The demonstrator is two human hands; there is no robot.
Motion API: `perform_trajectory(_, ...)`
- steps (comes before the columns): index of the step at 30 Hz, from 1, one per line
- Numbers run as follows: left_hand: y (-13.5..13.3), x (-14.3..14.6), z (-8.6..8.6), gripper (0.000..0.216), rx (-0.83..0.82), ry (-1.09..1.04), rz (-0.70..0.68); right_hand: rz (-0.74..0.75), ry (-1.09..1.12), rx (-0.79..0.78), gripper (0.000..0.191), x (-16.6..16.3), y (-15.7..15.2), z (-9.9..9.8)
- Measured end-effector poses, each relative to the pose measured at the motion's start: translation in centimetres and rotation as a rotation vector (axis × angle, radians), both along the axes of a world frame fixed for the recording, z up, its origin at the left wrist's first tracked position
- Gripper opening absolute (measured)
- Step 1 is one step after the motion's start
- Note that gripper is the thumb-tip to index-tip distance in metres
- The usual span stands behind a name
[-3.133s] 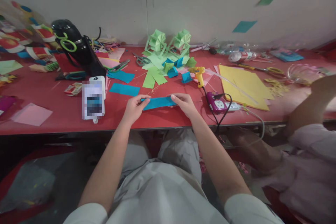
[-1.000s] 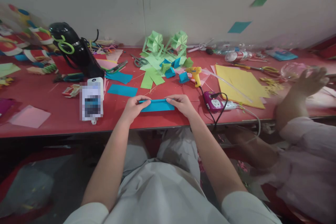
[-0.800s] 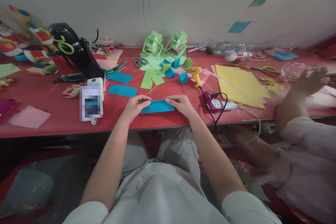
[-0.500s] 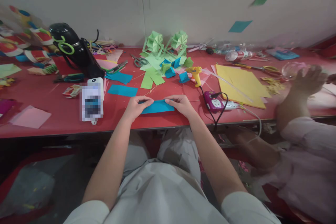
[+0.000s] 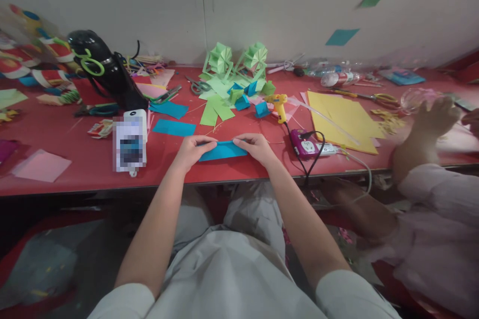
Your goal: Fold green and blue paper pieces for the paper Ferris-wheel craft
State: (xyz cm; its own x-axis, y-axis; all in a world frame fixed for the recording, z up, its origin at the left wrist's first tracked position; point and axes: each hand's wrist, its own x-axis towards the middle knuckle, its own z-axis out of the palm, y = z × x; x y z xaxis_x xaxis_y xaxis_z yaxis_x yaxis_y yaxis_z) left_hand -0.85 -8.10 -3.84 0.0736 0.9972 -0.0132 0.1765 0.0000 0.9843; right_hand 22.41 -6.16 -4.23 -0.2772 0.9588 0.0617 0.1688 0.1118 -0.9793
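A blue strip of paper [image 5: 223,151] lies near the front edge of the red table [image 5: 164,159]. My left hand [image 5: 194,151] pinches its far edge at the left, thumb on the near side. At the other end my right hand [image 5: 256,147] grips the same edge between thumb and fingers. A narrow fold shows along that far edge between my thumbs. Beyond my left hand rests another blue paper strip [image 5: 174,128]. Several folded blue pieces [image 5: 262,109] stand farther back beside green paper strips [image 5: 217,109].
A yellow glue gun [image 5: 279,107] and a purple power socket [image 5: 304,144] with cables stand to the right, before yellow paper sheets [image 5: 340,122]. At left are a phone [image 5: 129,142] and a black bottle-like object [image 5: 107,70]. A co-worker's hand [image 5: 436,117] reaches over the right side.
The far edge of the blue paper strip now shows a folded-over band. My hands have shifted slightly left and stay on the paper. The co-worker's hand has moved a little.
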Motion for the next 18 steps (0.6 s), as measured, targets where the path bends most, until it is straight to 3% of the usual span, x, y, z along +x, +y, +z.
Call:
perform_trajectory(8, 1.2, 0.3, 0.5, 0.027, 0.057, 0.013, -0.047, -0.055, 0.07, 0.02, 0.034, -0.3, 0.9, 0.1)
perform_trajectory(13, 4.8, 0.1, 1.4, 0.033, 0.055, 0.086, -0.078, -0.034, 0.085, 0.031, 0.037, -0.7, 3.7, 0.6)
perform_trajectory(18, 8.6, 0.2, 2.4, 0.032, 0.073, 0.124, -0.131, 0.002, 0.152, 0.044, 0.04, -0.6, 7.2, -0.2)
